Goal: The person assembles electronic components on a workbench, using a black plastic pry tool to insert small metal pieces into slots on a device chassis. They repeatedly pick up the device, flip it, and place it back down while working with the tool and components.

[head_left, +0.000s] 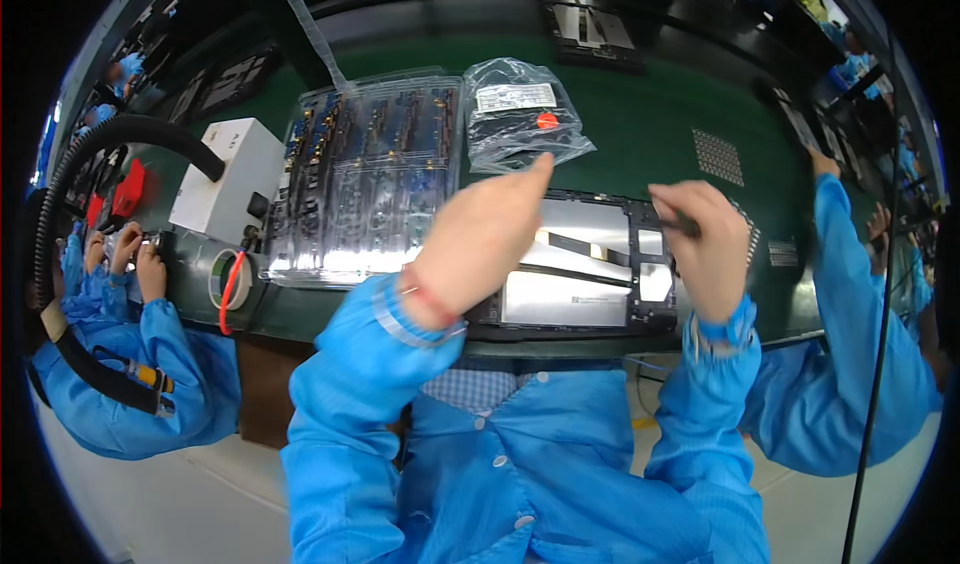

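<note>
"So, largest first: green bench (pixel 640 154), then the clear tray (pixel 318 276) of boards, left of centre."

"And the device (pixel 568 300)?"

"Open, flat at the bench's near edge, right of the tray. Silver panel up, a dark strip (pixel 590 251) slanting across. Bag (pixel 520 129) just beyond, crumpled clear plastic."

"Hands?"

"Left hand (pixel 480 232) crosses the device's left end, one finger pointing toward the bag's near edge. Other fingers hidden; grip, cannot tell. Right hand (pixel 705 239) above the device's right end, fingers curled. Something dark near the fingertips (tool or shadow, unsettled), so cannot tell whether they clamp anything."

"Risks?"

"My judgement: a low left sleeve (pixel 365 364) could snag the strip. A sideways sweep could drag the bag over the device. A hard slip by the right hand could mark the panel. With the bench edge so near, a pull toward the body could tip the device off."
</note>
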`<state>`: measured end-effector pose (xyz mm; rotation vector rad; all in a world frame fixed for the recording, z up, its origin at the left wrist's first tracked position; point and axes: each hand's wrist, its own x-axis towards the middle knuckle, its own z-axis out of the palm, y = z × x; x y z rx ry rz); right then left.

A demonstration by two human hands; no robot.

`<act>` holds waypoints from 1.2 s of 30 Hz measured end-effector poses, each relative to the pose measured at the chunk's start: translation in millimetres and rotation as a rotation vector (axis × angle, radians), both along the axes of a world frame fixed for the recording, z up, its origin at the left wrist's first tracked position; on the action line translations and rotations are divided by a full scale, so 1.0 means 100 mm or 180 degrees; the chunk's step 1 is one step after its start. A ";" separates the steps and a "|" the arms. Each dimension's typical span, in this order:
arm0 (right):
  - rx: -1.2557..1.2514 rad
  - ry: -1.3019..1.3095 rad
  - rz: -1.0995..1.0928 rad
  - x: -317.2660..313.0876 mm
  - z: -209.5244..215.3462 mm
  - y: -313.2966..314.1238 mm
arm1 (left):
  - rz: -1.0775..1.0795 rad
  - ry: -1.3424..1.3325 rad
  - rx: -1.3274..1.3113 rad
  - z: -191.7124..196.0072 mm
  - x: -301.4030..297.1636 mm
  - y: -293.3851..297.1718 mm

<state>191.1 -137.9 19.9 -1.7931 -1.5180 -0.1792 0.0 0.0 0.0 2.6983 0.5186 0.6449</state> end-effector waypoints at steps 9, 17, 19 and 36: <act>-0.0223 -0.1148 0.0308 0.13 -0.51 0.50 | 0.0283 -0.0351 -0.0557 -0.51 0.57 0.03; -0.0472 -0.1361 0.0526 0.06 -0.50 0.46 | 0.0300 -0.0531 -0.1019 -0.49 0.51 0.01; -0.0555 -0.1529 0.0570 0.03 -0.47 0.46 | 0.0310 -0.0540 -0.1003 -0.49 0.51 0.01; -0.0726 -0.1826 0.0543 -0.06 -0.46 0.47 | 0.0315 -0.0748 -0.0703 -0.54 0.51 -0.01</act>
